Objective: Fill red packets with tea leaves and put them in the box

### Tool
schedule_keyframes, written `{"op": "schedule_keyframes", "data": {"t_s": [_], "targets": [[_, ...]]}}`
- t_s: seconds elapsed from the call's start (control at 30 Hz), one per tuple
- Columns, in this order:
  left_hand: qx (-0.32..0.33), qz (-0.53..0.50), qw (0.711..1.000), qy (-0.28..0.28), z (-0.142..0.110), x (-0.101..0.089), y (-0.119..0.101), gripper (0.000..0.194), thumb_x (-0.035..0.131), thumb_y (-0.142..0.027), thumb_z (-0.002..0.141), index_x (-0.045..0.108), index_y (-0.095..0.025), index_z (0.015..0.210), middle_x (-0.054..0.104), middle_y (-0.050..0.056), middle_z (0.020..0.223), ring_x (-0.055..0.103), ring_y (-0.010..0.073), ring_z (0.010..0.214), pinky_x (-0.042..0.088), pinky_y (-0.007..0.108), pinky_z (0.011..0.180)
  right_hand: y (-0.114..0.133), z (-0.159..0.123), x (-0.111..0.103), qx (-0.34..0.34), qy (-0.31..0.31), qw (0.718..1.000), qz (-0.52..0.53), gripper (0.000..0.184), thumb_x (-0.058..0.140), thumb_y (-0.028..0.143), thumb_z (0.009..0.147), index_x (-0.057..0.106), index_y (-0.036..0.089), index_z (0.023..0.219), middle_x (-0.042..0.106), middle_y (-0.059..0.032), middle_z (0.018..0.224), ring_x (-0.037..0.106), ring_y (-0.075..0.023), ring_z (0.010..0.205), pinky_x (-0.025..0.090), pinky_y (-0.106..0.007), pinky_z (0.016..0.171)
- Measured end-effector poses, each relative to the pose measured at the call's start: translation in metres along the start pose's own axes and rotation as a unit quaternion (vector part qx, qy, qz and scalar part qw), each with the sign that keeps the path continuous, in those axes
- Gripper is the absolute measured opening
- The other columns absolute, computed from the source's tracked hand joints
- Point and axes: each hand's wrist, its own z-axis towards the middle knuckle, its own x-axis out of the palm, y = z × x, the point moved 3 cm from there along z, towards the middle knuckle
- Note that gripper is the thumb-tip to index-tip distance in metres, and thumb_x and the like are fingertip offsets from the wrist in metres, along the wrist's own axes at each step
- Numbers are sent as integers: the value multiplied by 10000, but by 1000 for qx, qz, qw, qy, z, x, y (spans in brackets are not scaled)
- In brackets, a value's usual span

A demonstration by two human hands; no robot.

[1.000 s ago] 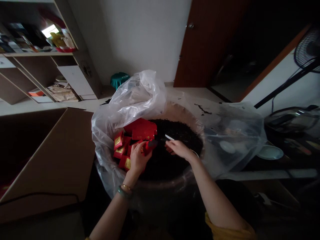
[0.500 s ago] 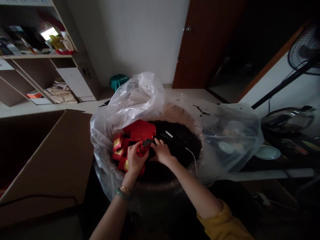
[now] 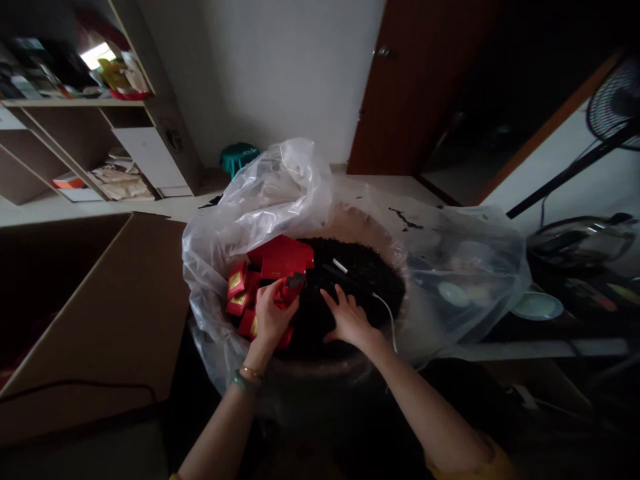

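Observation:
My left hand (image 3: 271, 315) grips a small red packet (image 3: 291, 287) whose top end shows dark. My right hand (image 3: 349, 319) is over the dark, loose leaf-like material (image 3: 370, 257), fingers spread and holding nothing. Several red packets with gold labels (image 3: 238, 280) lie left of my left hand. Beyond it, a larger red packet or stack (image 3: 287, 257) rests on the dark material. A slim black device (image 3: 349, 277) with a white cable (image 3: 385, 303) lies past my right fingertips, beside a small white strip (image 3: 340, 265).
A clear plastic liner (image 3: 210, 260) drapes over the round container's rim (image 3: 367, 227). To the left stands an open cardboard box (image 3: 125, 300). At right are a pale dish (image 3: 537, 305), a glass-lidded pot (image 3: 583, 240) and a fan (image 3: 617, 100). Shelves (image 3: 80, 103) and a door (image 3: 400, 87) are behind.
My right hand has moved right, away from the red packet, and its fingers have spread over the dark material. My left hand still grips the packet in nearly the same place.

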Motion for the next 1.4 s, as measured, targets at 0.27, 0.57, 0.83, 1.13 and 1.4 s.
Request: {"op": "schedule_keyframes", "data": {"t_s": [0.27,0.57,0.83,1.13,1.4], "targets": [[15,5,1000,5,2,3,-3,410,715,-229,666,613,-188,1060,640,58,892,590,208,828,515,343,740,24,8,11,-60,-86,994,25,654,654,145,743,451,281,1349,333,-157,1445,459,-332,1171,512,-424,804],[22,18,999,18,5,7,-4,420,728,-209,649,617,-194,1053,664,58,909,583,214,826,514,341,731,-11,37,-23,-89,-216,948,215,302,635,78,690,679,190,967,620,-55,998,621,-185,920,475,-312,872],[53,28,998,37,8,16,-21,436,727,-164,629,616,-209,1048,675,50,956,579,233,903,493,363,798,-9,22,-105,-197,-232,915,265,277,674,130,668,685,208,933,659,-16,939,620,-158,860,462,-291,820],[67,24,997,29,7,22,-24,421,718,-196,639,615,-210,1047,679,50,938,587,234,890,490,356,770,31,19,-118,-239,-150,952,119,311,665,33,671,698,193,935,622,-55,953,609,-166,865,464,-303,836],[53,31,998,31,5,25,-18,438,716,-217,645,601,-205,1067,677,55,973,574,240,903,487,377,807,34,21,-113,-213,-212,941,156,396,713,56,644,647,167,1018,604,-64,997,605,-162,885,472,-299,844]]}}
